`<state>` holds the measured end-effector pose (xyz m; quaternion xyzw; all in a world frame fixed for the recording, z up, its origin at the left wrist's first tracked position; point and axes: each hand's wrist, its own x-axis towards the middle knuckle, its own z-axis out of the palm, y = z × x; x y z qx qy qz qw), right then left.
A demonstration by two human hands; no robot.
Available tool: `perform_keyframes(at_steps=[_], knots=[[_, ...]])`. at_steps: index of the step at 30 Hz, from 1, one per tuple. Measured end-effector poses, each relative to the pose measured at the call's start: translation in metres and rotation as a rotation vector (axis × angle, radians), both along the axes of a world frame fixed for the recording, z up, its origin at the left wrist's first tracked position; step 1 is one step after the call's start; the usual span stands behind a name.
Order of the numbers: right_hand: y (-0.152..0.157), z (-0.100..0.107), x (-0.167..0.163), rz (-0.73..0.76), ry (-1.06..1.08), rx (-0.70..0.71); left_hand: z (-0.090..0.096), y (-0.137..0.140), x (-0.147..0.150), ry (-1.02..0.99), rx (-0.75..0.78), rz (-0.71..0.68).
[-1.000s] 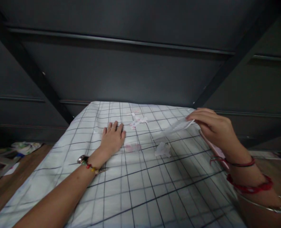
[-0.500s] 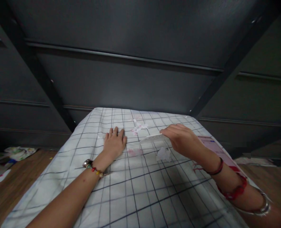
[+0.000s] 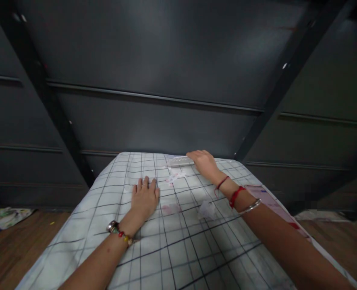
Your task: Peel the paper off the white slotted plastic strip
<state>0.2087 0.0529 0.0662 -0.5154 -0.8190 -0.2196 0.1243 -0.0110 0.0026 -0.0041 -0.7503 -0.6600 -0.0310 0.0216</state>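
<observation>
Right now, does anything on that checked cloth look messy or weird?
Yes: a crumpled whitish scrap lies on the checked cloth, and small pinkish-white pieces are bunched farther back. They look odd, like stray litter.

We've got room on the checkered cloth (image 3: 154, 251) between our forearms (image 3: 98, 251), but the dark panel (image 3: 157, 125) totally blocks going farther.

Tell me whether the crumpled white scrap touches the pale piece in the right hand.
Apart. The head view shows checked cloth between the crumpled white scrap and the pale piece, which is farther off under the right hand.
</observation>
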Motion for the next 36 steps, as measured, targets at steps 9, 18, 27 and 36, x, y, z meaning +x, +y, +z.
perform_keyframes(at_steps=[9,18,27,36], knots=[[0.015,-0.015,0.005,0.134,0.024,-0.07,0.001,-0.001,0.0,0.005,0.001,0.011],[-0.01,-0.006,0.041,0.214,0.119,0.039,0.0,0.0,0.001,0.034,0.003,-0.007],[-0.031,0.005,0.02,-0.142,-0.034,-0.005,0.003,0.001,0.003,0.055,-0.003,-0.009],[-0.062,0.01,-0.005,-0.134,-0.065,-0.077,0.001,0.001,0.003,0.054,-0.002,-0.012]])
